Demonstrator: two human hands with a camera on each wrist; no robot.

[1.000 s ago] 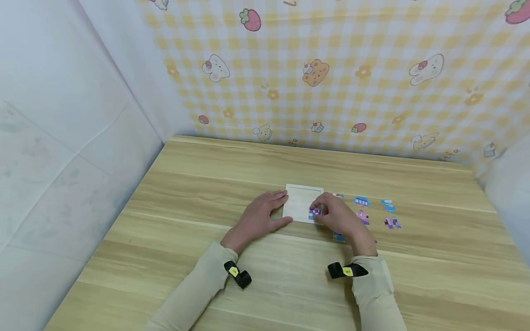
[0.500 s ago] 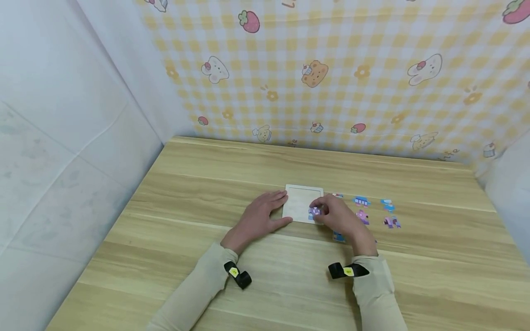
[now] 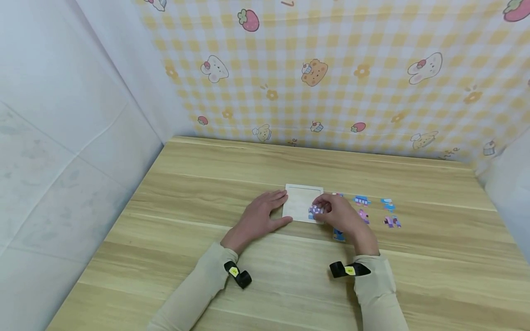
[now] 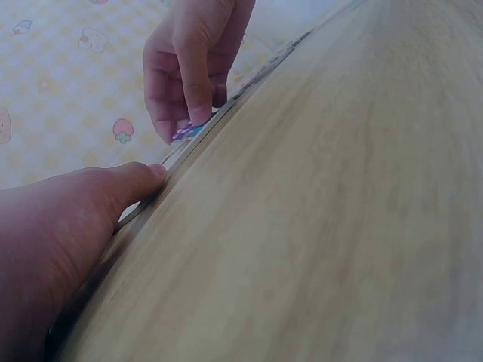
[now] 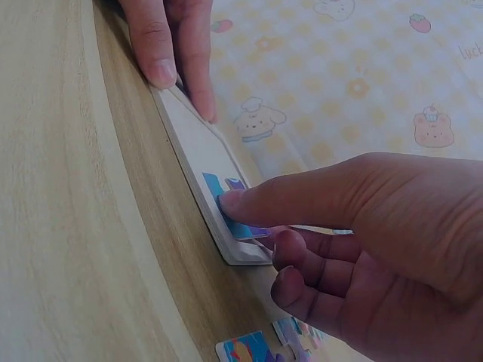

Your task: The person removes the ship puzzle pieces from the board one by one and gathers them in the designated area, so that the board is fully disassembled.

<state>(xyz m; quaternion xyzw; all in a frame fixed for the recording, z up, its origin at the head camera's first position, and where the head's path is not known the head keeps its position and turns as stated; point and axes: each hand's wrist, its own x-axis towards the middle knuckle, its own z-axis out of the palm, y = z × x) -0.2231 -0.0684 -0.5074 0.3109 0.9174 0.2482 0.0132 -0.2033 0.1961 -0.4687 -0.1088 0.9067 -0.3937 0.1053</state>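
Note:
A white square puzzle tray (image 3: 296,202) with a raised rim lies flat on the table. My left hand (image 3: 265,212) rests at its left side, fingers straight, with the fingertips and thumb touching the rim. At the tray's lower right corner, my right hand (image 3: 337,214) pinches a purple and blue jigsaw piece (image 3: 313,212) between thumb and fingers. In the right wrist view the thumb presses on the face of this jigsaw piece (image 5: 213,184), which sits inside the rim, slightly tilted. The fingers behind it are partly hidden.
Several loose jigsaw pieces lie right of the tray, among them a blue one (image 3: 362,201), a pink and purple one (image 3: 391,222) and a blue one (image 3: 338,235) below the right hand. A checked cloth (image 3: 269,69) hangs behind the wooden table (image 3: 232,170).
My right hand has shifted slightly to the right, and more of the jigsaw piece shows, turned a little. The left hand and tray have stayed in place.

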